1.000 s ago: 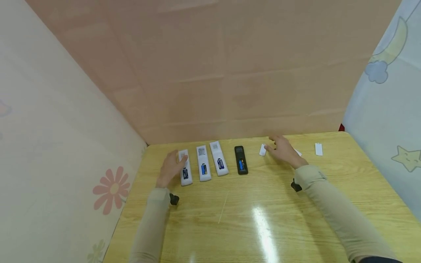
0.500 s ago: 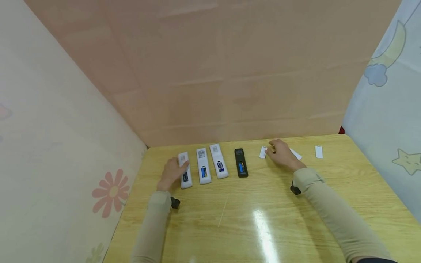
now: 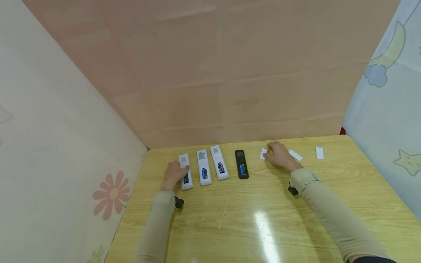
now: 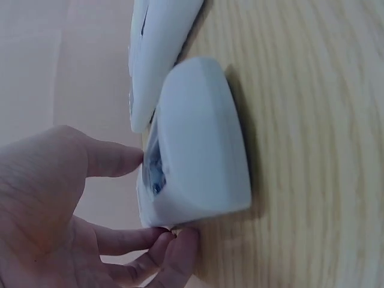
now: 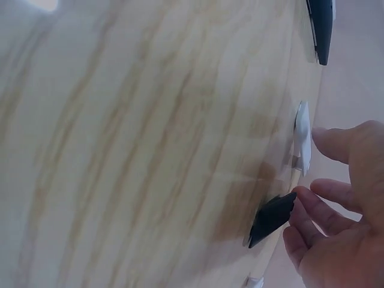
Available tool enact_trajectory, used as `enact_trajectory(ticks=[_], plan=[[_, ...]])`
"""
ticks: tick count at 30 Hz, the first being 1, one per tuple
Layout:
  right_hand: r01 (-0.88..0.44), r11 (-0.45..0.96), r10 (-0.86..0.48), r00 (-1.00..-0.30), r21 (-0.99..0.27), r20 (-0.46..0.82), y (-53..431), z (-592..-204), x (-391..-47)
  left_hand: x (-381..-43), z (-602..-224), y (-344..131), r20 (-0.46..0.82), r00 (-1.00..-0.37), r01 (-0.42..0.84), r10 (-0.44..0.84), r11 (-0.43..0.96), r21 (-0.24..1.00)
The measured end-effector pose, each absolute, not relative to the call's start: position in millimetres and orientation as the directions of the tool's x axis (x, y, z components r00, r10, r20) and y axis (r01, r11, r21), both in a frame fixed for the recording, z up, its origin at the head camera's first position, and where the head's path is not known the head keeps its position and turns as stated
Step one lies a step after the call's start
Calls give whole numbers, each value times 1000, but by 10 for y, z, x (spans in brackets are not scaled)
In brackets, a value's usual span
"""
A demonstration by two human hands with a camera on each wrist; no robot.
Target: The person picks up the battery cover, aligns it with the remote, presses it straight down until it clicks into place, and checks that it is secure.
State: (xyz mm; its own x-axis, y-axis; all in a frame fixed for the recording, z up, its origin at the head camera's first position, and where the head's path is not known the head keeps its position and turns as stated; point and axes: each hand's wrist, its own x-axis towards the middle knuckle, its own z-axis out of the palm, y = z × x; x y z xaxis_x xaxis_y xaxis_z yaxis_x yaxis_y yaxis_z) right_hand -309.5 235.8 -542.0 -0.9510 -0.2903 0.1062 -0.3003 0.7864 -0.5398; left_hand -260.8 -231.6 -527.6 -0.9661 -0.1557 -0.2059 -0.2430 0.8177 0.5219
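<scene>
In the head view, my left hand grips the leftmost white remote control, which lies back up with its battery bay uncovered. The left wrist view shows my thumb at one side of this remote and my fingers at the other. My right hand is over the back right of the table, thumb and fingertips at a small white battery cover. In the right wrist view, a gap shows between thumb and fingers, with the white cover beyond. A black battery cover lies right at my fingertips, hidden in the head view.
Two more white remotes and a black remote lie in a row, batteries showing. Two other white covers lie farther right on the wooden table. A cloth-covered wall stands behind the table.
My left thumb and fingers have closed around the leftmost remote. My right hand has come down and left, its thumb now at the nearest white cover. The camera view has shifted slightly.
</scene>
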Motion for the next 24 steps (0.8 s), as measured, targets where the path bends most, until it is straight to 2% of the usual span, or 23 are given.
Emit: enact_trajectory(ticks=[10, 24], plan=[[-242, 837, -248, -967, -491, 54, 2274, -5380, -3060, -2628, -5211, -2271, -268, -945, -315, -189, 749, 583], [-204, 842, -217, -976, -500, 33, 2240, -5388, -3082, -2605, -5205, -2281, -227, -958, -284, -177, 703, 651]])
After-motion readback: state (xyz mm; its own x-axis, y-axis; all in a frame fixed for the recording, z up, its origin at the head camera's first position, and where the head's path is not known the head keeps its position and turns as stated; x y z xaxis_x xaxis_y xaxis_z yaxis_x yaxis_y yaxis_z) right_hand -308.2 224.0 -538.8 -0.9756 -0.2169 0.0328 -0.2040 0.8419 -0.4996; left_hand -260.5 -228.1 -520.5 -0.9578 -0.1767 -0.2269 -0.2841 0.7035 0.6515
